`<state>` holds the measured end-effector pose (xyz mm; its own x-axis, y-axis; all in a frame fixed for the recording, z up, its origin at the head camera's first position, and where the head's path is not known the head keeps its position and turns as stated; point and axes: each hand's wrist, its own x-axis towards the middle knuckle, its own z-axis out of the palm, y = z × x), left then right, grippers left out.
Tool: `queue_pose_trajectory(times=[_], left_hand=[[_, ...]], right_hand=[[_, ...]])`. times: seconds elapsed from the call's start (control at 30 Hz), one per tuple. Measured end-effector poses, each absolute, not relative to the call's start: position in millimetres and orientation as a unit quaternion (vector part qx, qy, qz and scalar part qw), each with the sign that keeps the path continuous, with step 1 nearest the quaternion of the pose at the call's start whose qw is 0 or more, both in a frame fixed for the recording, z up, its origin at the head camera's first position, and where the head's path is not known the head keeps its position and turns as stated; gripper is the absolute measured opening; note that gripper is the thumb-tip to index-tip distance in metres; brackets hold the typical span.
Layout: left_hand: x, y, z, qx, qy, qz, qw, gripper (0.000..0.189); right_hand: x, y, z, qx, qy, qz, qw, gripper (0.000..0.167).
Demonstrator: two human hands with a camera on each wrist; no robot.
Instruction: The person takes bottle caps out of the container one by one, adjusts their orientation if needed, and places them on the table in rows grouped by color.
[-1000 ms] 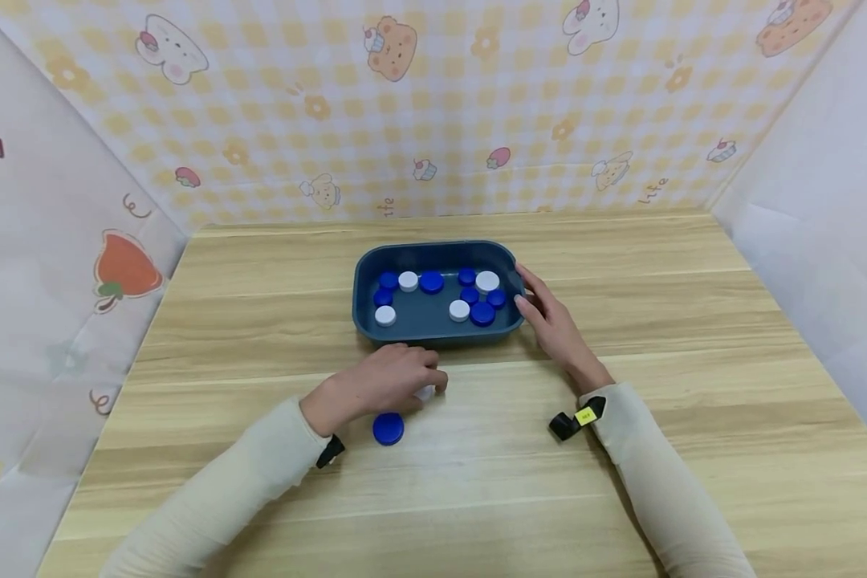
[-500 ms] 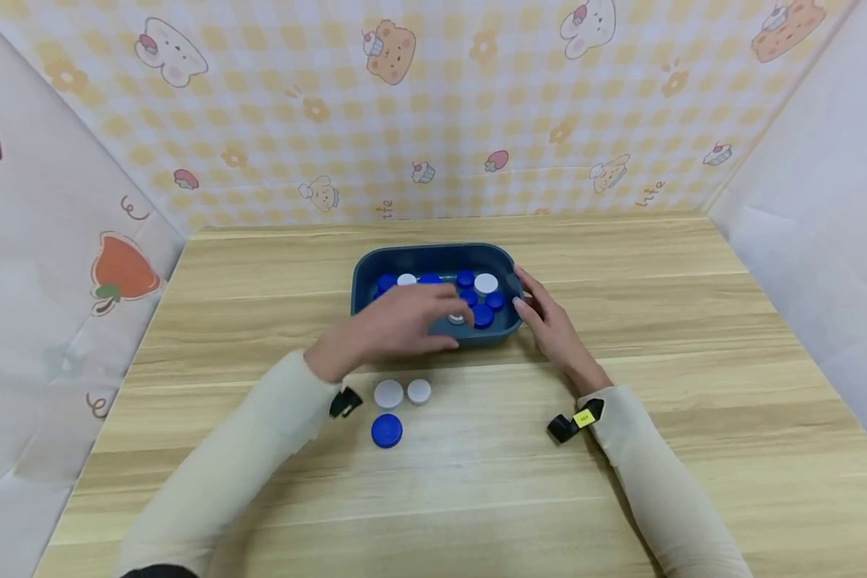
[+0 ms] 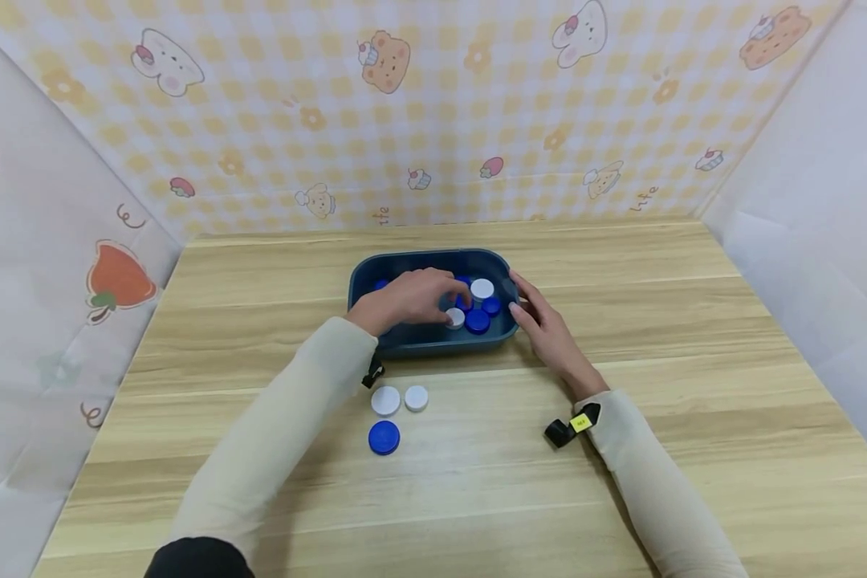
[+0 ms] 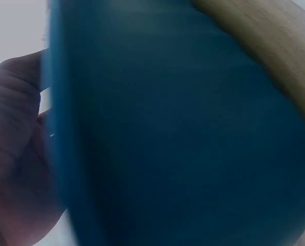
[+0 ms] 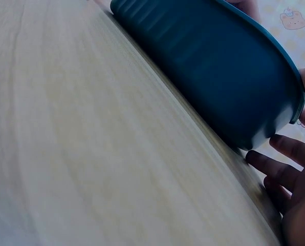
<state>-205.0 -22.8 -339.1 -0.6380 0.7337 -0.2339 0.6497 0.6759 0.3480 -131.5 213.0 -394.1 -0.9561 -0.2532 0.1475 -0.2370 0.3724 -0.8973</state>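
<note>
Head view: the front white cap (image 3: 457,319) is in the tray (image 3: 441,349), right half nr the front wall, just beside the big blue cap (image 3: 478,322). Left hand (image 3: 415,297) is in over the tray, fingers bent, thumb at the cap's left edge; can't tell if it's pinching, & the left wrist cam mostly gets blurry tray. Best bet: thumb one side, fingertip opposite, grip low, lift straight up, b/c a sideways drag would prob nudge the big blue cap or small blue cap (image 3: 490,306); rear white cap (image 3: 482,289) is near too. Right hand (image 3: 547,331) grips the tray's right end, fingertips on the outer wall per right wrist view; light, steady pressure shd stop sliding w/o tipping it. Out front on the counter (image 3: 491,457): large white cap (image 3: 386,400) & small white cap (image 3: 416,398) side by side, lone blue cap (image 3: 384,437) nearer the person. Left sleeve (image 3: 274,441) runs close to that trio, so lift the cuff well up to avoid sweeping 'em. Checked cloth (image 3: 433,112) behind, n/a here.
</note>
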Motion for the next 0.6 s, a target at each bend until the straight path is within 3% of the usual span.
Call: queue_pose_trajectory(times=[0.6], left_hand=[[-209,-20,-366,0.383,0.898,0.109,0.186,0.023]], right_hand=[[-133,214,-396,-0.147,0.827,-0.542,0.008,0.052]])
